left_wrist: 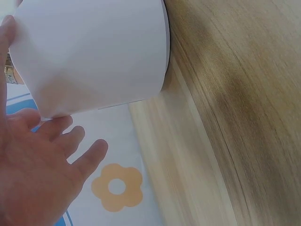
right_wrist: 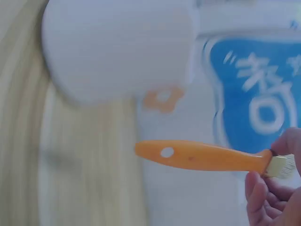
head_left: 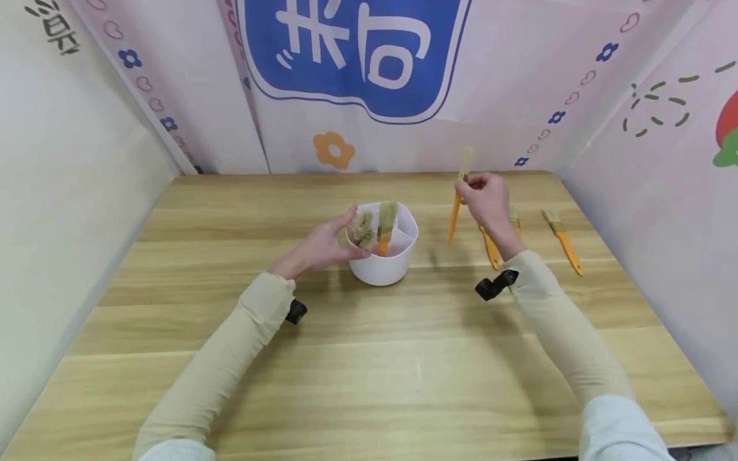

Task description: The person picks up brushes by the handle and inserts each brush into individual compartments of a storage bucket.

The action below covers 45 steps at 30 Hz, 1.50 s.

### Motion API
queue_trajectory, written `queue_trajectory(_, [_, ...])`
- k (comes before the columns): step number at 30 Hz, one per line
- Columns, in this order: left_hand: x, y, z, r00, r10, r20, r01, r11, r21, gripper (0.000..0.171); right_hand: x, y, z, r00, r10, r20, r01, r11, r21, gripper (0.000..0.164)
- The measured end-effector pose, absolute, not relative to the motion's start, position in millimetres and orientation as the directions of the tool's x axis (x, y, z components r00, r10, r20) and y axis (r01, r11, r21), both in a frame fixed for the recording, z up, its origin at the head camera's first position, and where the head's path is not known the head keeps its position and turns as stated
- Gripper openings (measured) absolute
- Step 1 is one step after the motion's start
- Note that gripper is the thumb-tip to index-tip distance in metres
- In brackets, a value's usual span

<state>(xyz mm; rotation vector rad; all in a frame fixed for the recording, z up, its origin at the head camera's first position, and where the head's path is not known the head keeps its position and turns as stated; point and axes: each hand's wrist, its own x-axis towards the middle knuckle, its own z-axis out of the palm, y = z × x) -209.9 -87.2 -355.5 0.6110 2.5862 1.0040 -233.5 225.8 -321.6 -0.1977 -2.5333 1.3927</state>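
A white divided container stands upright on the table, with my left hand holding it by its left side, thumb and fingers spread at the rim. Inside, a brush stands bristles up, and a tan bristly clump fills the left compartment. To the right of the container, my right hand pinches an orange-handled paintbrush near its metal band, bristles up. In the right wrist view the handle points toward the container's side and is apart from it.
More orange-handled paintbrushes lie on the table at the right: one brush farthest out, another brush partly behind my right wrist, and bristles beyond it. A printed wall sheet rises behind the wooden table.
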Motion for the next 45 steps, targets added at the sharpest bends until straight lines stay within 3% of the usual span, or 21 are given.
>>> queue_trajectory(6, [-212.4, -87.5, -352.4, -0.871, 0.477, -0.115, 0.277, 0.671, 0.688, 0.105, -223.6, 201.0, -295.7, -0.935, 0.21, 0.284, -0.165, 0.451, -0.877, 0.028])
queue_trajectory(23, [-212.2, -87.8, -355.7, -0.864, 0.487, -0.124, 0.279, 0.669, 0.689, 0.104, -200.3, 159.9, -284.1, -0.907, 0.178, 0.381, -0.332, 0.254, -0.908, 0.021])
queue_trajectory(45, [-213.9, -88.2, -357.4, -0.862, 0.489, -0.136, 0.264, 0.662, 0.701, 0.104, -182.5, 141.0, -328.8, -0.94, -0.064, 0.334, -0.318, 0.512, -0.798, 0.023])
